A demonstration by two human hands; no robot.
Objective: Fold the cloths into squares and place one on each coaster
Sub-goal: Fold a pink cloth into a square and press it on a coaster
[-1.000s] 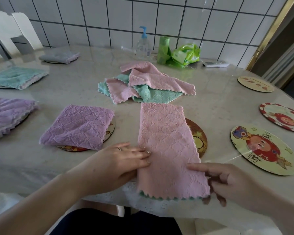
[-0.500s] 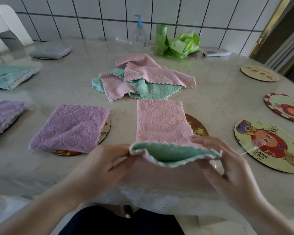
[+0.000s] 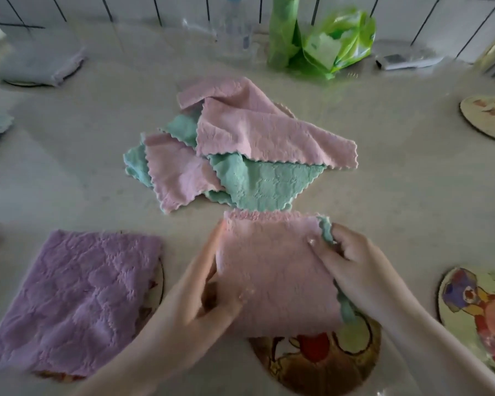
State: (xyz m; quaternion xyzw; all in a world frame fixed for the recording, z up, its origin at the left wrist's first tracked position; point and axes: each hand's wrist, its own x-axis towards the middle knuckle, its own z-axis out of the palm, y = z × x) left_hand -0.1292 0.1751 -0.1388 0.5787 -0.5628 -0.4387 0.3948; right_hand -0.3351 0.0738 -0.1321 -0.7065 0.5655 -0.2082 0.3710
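A pink cloth (image 3: 277, 270) with a green underside lies folded into a rough square in front of me, its near edge over a brown cartoon coaster (image 3: 317, 364). My left hand (image 3: 203, 298) grips its left edge. My right hand (image 3: 352, 264) pinches its right edge, where the green side shows. A purple folded cloth (image 3: 77, 295) rests on a coaster (image 3: 158, 284) at the left. A loose pile of pink and green cloths (image 3: 235, 155) sits in the table's middle.
Bare coasters lie at the right (image 3: 480, 312) and far right (image 3: 489, 118). A grey folded cloth (image 3: 43, 61) sits on a coaster at the back left. A pump bottle (image 3: 235, 30), green bags (image 3: 320, 41) and a remote (image 3: 406, 57) stand by the tiled wall.
The long pink strip was lifted at its near end and folded away from me onto its far half, leaving a square. My view has moved closer to the table.
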